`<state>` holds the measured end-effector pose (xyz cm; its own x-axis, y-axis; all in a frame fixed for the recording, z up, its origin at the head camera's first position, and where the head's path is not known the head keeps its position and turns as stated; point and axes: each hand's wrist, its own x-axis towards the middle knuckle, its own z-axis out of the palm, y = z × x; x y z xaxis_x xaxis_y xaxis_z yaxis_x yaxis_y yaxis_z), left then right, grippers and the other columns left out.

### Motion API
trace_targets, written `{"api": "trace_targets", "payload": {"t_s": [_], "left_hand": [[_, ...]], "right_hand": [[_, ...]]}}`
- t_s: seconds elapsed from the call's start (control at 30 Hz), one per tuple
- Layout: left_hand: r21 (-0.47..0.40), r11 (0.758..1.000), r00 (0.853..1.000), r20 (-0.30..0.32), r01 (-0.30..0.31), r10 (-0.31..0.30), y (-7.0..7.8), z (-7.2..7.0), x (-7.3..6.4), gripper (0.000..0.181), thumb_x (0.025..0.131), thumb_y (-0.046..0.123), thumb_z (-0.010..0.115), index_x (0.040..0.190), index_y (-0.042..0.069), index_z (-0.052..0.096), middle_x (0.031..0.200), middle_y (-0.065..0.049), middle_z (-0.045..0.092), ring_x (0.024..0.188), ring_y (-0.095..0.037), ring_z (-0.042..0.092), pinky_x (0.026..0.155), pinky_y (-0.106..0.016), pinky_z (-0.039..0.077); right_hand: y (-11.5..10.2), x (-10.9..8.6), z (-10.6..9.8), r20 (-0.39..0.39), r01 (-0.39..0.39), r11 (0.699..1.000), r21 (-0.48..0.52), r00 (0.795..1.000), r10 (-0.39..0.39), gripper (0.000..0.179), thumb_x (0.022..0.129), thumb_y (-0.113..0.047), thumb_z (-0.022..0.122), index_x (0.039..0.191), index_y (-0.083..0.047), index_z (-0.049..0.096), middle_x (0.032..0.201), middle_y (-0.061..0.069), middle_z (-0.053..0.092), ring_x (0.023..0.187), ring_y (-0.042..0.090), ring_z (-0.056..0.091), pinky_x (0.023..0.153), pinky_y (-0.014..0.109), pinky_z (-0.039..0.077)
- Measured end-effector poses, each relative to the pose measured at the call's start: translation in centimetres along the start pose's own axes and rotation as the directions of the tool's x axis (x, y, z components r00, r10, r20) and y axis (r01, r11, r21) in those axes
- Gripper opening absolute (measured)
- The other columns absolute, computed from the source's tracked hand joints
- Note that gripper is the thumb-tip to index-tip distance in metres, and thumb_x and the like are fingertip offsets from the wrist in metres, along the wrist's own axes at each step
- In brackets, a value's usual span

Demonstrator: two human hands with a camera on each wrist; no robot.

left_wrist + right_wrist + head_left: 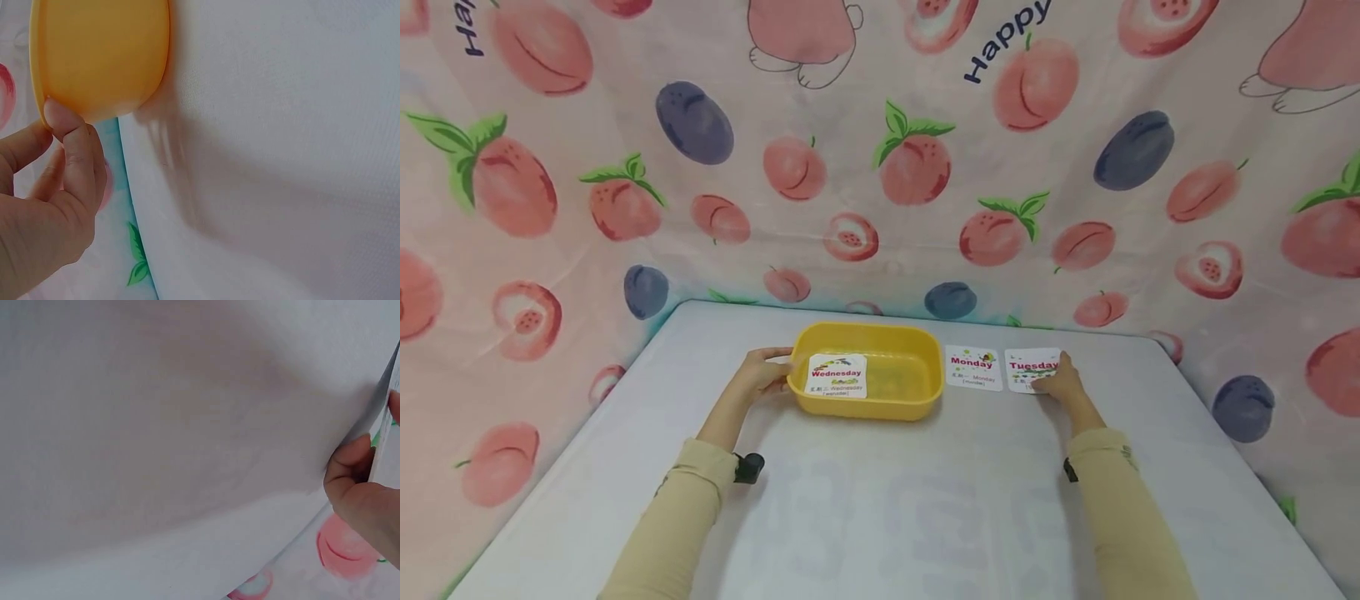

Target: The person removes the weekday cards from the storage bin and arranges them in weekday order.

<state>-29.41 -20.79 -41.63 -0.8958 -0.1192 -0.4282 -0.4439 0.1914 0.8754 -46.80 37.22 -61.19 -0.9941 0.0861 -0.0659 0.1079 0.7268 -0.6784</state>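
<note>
Our left hand (760, 375) pinches the tub (868, 408) at nine o'clock between its fingers; our right hand (1066, 387) pinches the Tuesday card (1028, 367) at the tub's three o'clock, past the Monday card (973, 369).

Peach-print cloth backdrop (880, 167) behind white table (902, 492).

The yellow basin (868, 410) obstructs; the nearer table (895, 500) leaves passage.
</note>
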Motion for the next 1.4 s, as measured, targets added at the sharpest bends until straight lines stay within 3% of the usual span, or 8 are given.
{"api": "trace_targets", "payload": {"t_s": [0.13,0.23,0.33,0.57,0.7,0.9,1.1,1.4], "left_hand": [[-0.005,1.0,1.0,0.006,-0.004,0.004,-0.1,0.0,0.0,0.048,0.095,0.004,0.052,0.141,0.003,0.041,0.114,-0.02,0.054,0.064,-0.008,0.055,0.066,-0.022,0.055],[-0.009,1.0,1.0,0.008,-0.005,0.005,-0.1,0.0,-0.1,0.047,0.095,0.003,0.052,0.141,0.003,0.041,0.116,-0.021,0.054,0.064,-0.008,0.055,0.063,-0.021,0.054],[-0.01,1.0,1.0,0.01,-0.008,0.008,0.0,0.0,-0.2,0.048,0.094,0.003,0.053,0.14,0.002,0.041,0.116,-0.022,0.054,0.065,-0.009,0.056,0.062,-0.02,0.054],[-0.001,1.0,1.0,0.013,-0.014,0.014,-0.1,0.1,-0.2,0.047,0.094,0.004,0.054,0.14,0.003,0.043,0.111,-0.019,0.057,0.065,-0.008,0.058,0.062,-0.02,0.055],[0.008,1.0,1.0,0.004,-0.011,0.011,0.0,0.0,-0.2,0.046,0.095,0.006,0.053,0.139,0.005,0.043,0.115,-0.019,0.057,0.066,-0.008,0.058,0.065,-0.021,0.056],[0.001,1.0,1.0,0.005,-0.015,0.015,0.0,-0.1,-0.1,0.046,0.096,0.006,0.052,0.14,0.004,0.042,0.115,-0.02,0.056,0.066,-0.009,0.057,0.063,-0.02,0.055],[-0.007,1.0,1.0,0.001,-0.007,0.007,-0.2,-0.1,0.1,0.047,0.095,0.005,0.053,0.14,0.004,0.042,0.11,-0.016,0.056,0.065,-0.008,0.056,0.057,-0.017,0.053],[-0.01,1.0,1.0,0.001,-0.021,0.021,-0.1,0.0,0.0,0.047,0.095,0.004,0.053,0.14,0.003,0.042,0.115,-0.018,0.054,0.07,-0.01,0.058,0.057,-0.017,0.053]], "right_hand": [[1.0,0.7,0.0,0.058,0.008,1.0,0.003,0.998,-0.008,0.108,0.077,-0.024,0.077,0.149,0.001,0.001,0.131,0.025,0.041,0.123,0.04,0.037,0.115,0.046,0.024],[1.9,1.6,0.8,0.01,-0.031,0.999,-0.02,0.999,0.031,0.106,0.071,-0.02,0.08,0.147,0.002,0.009,0.123,0.026,0.045,0.115,0.04,0.041,0.106,0.048,0.033],[0.1,0.4,0.7,-0.016,-0.074,0.995,-0.061,0.997,0.073,0.111,0.069,-0.024,0.081,0.147,0.002,0.008,0.124,0.031,0.04,0.115,0.046,0.037,0.103,0.053,0.034],[-14.8,-11.0,-3.6,0.032,-0.293,0.936,-0.196,0.952,0.305,0.077,0.082,-0.015,0.068,0.139,0.011,0.022,0.126,0.038,0.027,0.122,0.053,0.023,0.105,0.063,0.026],[-18.4,-14.2,-4.2,-0.011,-0.304,0.923,-0.236,0.951,0.31,0.058,0.085,-0.011,0.061,0.127,0.017,0.032,0.119,0.037,0.031,0.119,0.051,0.027,0.104,0.063,0.028],[-19.0,-15.1,-4.3,-0.01,-0.273,0.933,-0.234,0.96,0.279,0.056,0.086,-0.011,0.059,0.126,0.018,0.031,0.119,0.036,0.034,0.12,0.05,0.029,0.106,0.062,0.027],[-18.7,-15.5,-4.5,-0.014,-0.269,0.955,-0.128,0.963,0.269,0.063,0.085,-0.01,0.058,0.132,0.016,0.026,0.118,0.035,0.035,0.118,0.05,0.03,0.103,0.063,0.028],[-18.6,-15.8,-4.2,-0.117,-0.257,0.966,-0.035,0.961,0.251,0.066,0.086,-0.007,0.055,0.142,0.007,0.022,0.129,0.034,0.035,0.123,0.051,0.031,0.103,0.065,0.026]]}}
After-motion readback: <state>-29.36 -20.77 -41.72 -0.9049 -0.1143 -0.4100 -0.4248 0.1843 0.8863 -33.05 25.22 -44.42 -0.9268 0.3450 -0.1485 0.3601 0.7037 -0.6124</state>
